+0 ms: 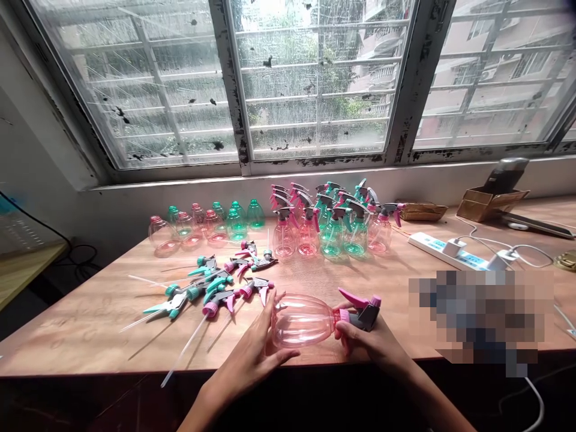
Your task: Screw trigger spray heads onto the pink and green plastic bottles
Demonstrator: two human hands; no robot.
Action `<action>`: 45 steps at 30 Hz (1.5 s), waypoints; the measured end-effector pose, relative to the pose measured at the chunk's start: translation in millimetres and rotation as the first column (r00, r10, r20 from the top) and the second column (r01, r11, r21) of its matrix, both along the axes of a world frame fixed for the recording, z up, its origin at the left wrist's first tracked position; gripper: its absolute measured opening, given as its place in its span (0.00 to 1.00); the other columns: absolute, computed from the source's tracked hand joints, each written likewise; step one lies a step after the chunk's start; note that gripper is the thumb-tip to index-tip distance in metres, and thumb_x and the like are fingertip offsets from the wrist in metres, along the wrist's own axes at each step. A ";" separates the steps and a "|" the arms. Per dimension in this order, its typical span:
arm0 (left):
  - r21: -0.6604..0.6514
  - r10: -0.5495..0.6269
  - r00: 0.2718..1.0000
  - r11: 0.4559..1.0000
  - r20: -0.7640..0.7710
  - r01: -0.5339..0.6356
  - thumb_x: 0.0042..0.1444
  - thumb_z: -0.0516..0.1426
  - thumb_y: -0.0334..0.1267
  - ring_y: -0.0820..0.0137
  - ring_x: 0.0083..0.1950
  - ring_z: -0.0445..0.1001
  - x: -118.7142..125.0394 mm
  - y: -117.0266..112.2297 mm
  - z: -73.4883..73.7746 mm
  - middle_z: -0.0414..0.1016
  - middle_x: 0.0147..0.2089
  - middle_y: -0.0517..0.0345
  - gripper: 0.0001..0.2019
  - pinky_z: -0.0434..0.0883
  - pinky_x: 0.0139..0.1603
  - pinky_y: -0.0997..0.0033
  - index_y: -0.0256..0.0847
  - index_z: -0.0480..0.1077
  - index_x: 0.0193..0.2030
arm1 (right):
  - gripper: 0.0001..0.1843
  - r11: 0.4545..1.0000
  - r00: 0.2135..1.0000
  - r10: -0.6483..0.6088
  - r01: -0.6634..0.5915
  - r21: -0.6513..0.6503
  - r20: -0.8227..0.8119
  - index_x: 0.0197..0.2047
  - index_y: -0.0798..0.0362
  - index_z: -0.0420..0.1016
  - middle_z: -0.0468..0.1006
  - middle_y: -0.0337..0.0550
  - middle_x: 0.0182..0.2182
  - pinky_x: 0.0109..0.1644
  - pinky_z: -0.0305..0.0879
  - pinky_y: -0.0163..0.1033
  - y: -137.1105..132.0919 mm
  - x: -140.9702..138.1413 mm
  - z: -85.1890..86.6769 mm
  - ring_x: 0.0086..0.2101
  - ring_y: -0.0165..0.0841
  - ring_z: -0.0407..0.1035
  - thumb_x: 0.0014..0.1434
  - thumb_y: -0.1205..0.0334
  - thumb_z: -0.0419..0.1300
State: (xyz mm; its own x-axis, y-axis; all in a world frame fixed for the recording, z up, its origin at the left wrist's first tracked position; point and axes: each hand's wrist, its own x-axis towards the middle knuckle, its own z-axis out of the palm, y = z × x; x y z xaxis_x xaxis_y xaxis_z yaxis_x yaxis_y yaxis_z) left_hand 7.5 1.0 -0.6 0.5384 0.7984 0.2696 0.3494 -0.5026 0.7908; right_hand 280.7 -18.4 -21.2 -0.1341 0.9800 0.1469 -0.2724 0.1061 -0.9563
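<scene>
A clear pink spray bottle lies on its side near the front edge of the wooden table. My left hand cups the bottle's bottom end, fingers wrapped round it. My right hand pinches the pink collar below the grey and pink trigger head, which sits on the bottle's neck and points right.
Loose trigger heads with dip tubes lie left of centre. Capless pink and green bottles stand at the back left, finished spray bottles at the back centre. A white power strip, cables and a cardboard box lie right.
</scene>
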 end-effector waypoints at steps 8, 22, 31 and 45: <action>-0.006 0.013 1.000 1.000 -0.009 -0.013 0.66 0.60 0.42 0.48 0.73 0.60 -3.6 4.0 -5.3 0.39 0.80 0.46 0.46 0.63 0.70 0.43 0.57 0.29 0.77 | 0.19 1.000 1.000 0.014 -0.014 0.012 0.014 0.44 0.53 0.75 0.81 0.39 0.26 0.26 0.71 0.37 1.5 1.7 -3.7 0.21 0.31 0.73 0.56 0.52 0.73; -0.047 0.009 1.000 0.999 -0.014 -0.009 0.65 0.61 0.40 0.51 0.69 0.67 -7.5 3.8 -9.7 0.46 0.78 0.46 0.48 0.62 0.69 0.44 0.60 0.27 0.76 | 0.18 1.000 1.000 0.018 -0.018 0.018 0.023 0.44 0.53 0.75 0.81 0.40 0.26 0.25 0.71 0.37 3.0 2.8 -6.0 0.20 0.31 0.73 0.57 0.52 0.72; -0.018 0.027 0.996 0.999 -0.082 -0.029 0.62 0.63 0.45 0.49 0.68 0.67 -2.2 -0.3 2.6 0.60 0.72 0.41 0.50 0.63 0.69 0.44 0.53 0.30 0.77 | 0.20 1.000 1.000 0.003 -0.003 0.003 -0.002 0.45 0.53 0.75 0.80 0.39 0.26 0.25 0.70 0.37 0.4 0.0 -1.2 0.20 0.31 0.72 0.56 0.50 0.73; -0.024 0.039 0.998 0.999 -0.043 -0.040 0.61 0.64 0.45 0.49 0.68 0.68 -4.3 2.1 -3.5 0.61 0.71 0.43 0.52 0.66 0.67 0.45 0.56 0.27 0.77 | 0.19 1.000 1.000 -0.001 0.001 -0.013 0.007 0.41 0.54 0.76 0.80 0.39 0.26 0.25 0.71 0.37 -1.1 -0.1 1.9 0.20 0.31 0.72 0.55 0.50 0.73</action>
